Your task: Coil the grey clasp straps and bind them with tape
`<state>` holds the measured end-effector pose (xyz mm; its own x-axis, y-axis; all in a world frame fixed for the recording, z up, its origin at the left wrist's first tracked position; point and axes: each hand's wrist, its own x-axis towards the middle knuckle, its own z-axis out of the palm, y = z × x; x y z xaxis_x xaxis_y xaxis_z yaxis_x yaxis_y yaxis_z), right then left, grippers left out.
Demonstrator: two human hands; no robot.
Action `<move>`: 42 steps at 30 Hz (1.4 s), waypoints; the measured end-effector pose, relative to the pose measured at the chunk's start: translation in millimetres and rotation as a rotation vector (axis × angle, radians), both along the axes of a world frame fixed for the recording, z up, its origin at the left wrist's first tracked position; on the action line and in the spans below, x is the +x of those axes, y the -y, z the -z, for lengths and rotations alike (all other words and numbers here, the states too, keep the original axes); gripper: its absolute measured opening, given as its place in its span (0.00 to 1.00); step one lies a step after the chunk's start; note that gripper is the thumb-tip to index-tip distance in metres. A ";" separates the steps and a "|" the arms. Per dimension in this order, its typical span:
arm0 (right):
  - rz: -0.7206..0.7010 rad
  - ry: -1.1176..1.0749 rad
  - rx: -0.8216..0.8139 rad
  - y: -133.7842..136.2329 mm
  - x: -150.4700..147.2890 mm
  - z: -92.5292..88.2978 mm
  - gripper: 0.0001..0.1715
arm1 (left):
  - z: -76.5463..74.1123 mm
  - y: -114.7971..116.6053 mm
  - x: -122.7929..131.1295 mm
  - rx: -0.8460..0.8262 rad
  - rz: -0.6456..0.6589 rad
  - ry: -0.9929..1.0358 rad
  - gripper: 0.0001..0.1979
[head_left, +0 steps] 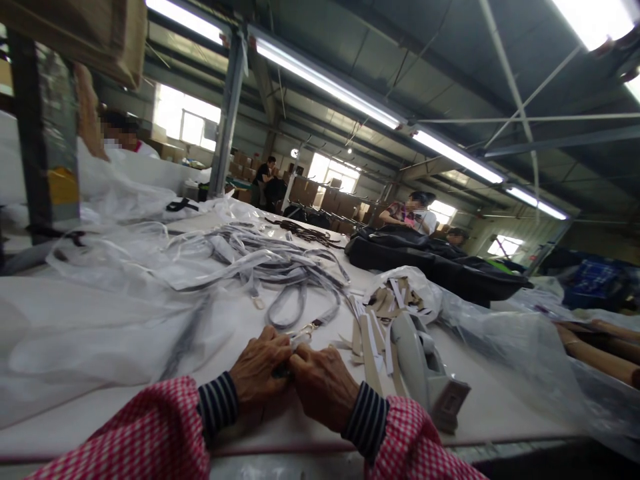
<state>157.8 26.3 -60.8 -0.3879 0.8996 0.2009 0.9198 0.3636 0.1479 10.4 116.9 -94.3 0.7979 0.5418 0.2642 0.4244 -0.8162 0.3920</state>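
My left hand (260, 377) and my right hand (323, 383) rest knuckle to knuckle on the white table (480, 407), fingers curled. Between them they pinch the end of a grey strap (287, 303) with a metal clasp (306, 331) that sticks out just past my fingertips. The strap loops away into a pile of grey straps (260, 257) lying partly on clear plastic. Both sleeves are red-and-white check with dark striped cuffs.
A grey tape dispenser (425, 373) stands right of my hands, beside several paper strips (373, 340) and a plastic bag of scraps (400, 293). Black bags (435, 260) lie farther right, cardboard tubes (600, 350) at far right. Other people work at the back.
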 end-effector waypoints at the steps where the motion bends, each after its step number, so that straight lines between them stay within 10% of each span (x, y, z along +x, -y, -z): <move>1: 0.002 -0.003 -0.004 0.2 0.0 0.0 0.10 | 0.0 -0.1 0.0 0.004 0.001 -0.002 0.07; 42: -0.013 -0.071 0.044 2.5 -1.1 8.2 0.09 | 6.0 -1.8 0.9 -0.010 0.008 0.079 0.03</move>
<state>156.6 23.9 -69.1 -0.3829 0.8842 0.2677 0.9237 0.3702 0.0986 11.2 118.7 -100.3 0.7791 0.5382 0.3213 0.3850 -0.8154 0.4324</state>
